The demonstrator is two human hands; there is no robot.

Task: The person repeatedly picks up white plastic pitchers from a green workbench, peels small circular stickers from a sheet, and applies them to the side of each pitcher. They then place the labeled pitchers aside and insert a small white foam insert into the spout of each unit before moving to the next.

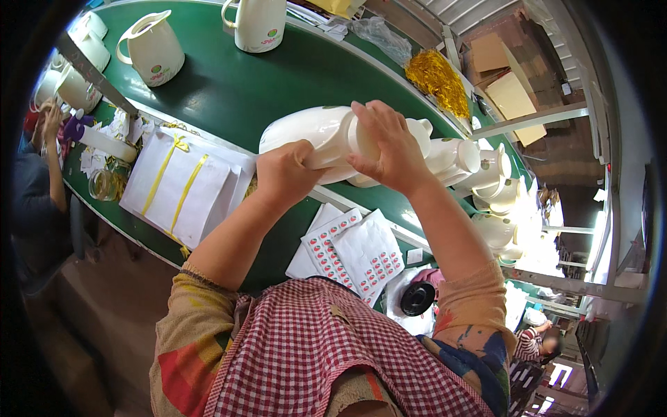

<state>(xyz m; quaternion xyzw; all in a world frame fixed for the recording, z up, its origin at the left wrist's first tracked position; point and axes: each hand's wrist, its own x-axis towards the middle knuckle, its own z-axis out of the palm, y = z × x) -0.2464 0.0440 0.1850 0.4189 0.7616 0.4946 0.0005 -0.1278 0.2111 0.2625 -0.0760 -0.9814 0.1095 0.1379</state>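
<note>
A glossy cream jug (pixel 302 130) lies tipped on its side between my two hands, over the green bench (pixel 229 90). My left hand (pixel 286 170) is closed round its near side, apparently at the handle, which the fingers hide. Across the neck end, my right hand (pixel 390 149) is wrapped with thumb and fingers on opposite sides. Directly beyond my right hand, several similar jugs (pixel 450 158) stand in a row toward the right. Sheets of small round red-and-green stickers (pixel 368 254) rest on the bench's near strip, below my hands.
Two jugs stand upright at the back, one left (pixel 154 55), one centre (pixel 260 28). A white paper stack with yellow ribbons (pixel 184 181) lies left. Gold tinsel (pixel 438 80) sits far right; a black round lid (pixel 417 299) lies near my right elbow. A co-worker's hand (pixel 52 119) shows far left.
</note>
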